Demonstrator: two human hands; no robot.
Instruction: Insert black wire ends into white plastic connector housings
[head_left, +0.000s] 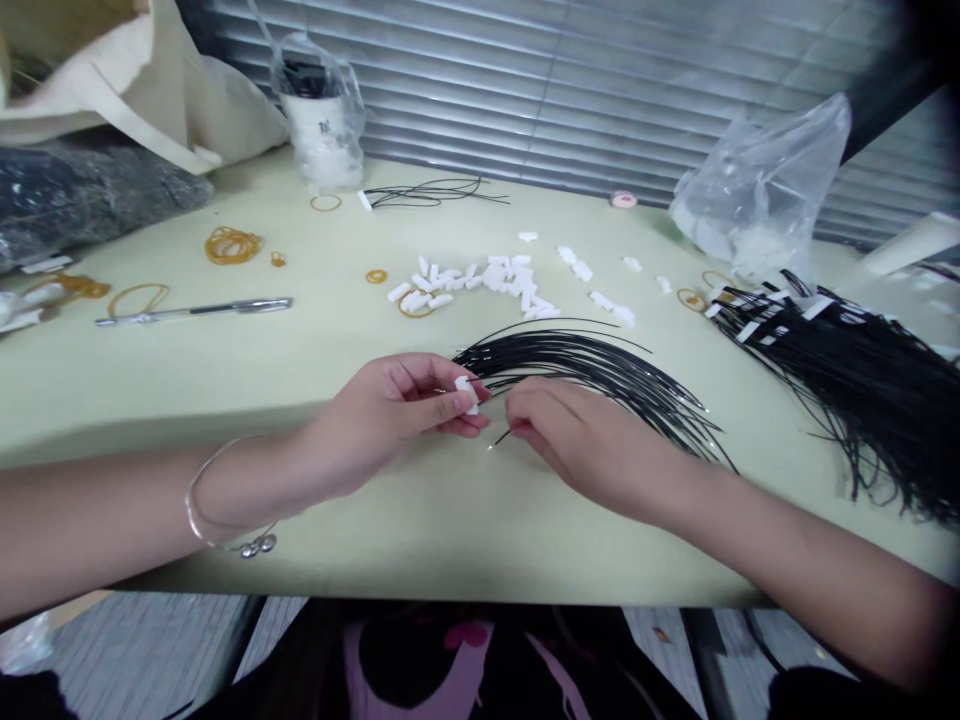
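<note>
My left hand (pixel 420 395) pinches a small white connector (pixel 466 394) between thumb and fingers, and a black wire runs into it. Just to the right, my right hand (pixel 559 420) is closed on a thin black wire (pixel 501 438), whose bare tip points down and left. Behind both hands lies a fanned bundle of black wires (pixel 600 362) with shiny ends. A loose heap of white connectors (pixel 510 275) sits beyond that bundle.
A large pile of black wires with white connectors (pixel 862 370) lies at the right, near a clear plastic bag (pixel 757 200). Toward the left are a pen (pixel 195 311), rubber bands (pixel 232 245) and a bagged cup (pixel 322 130). Blinds stand behind the table (pixel 315 230).
</note>
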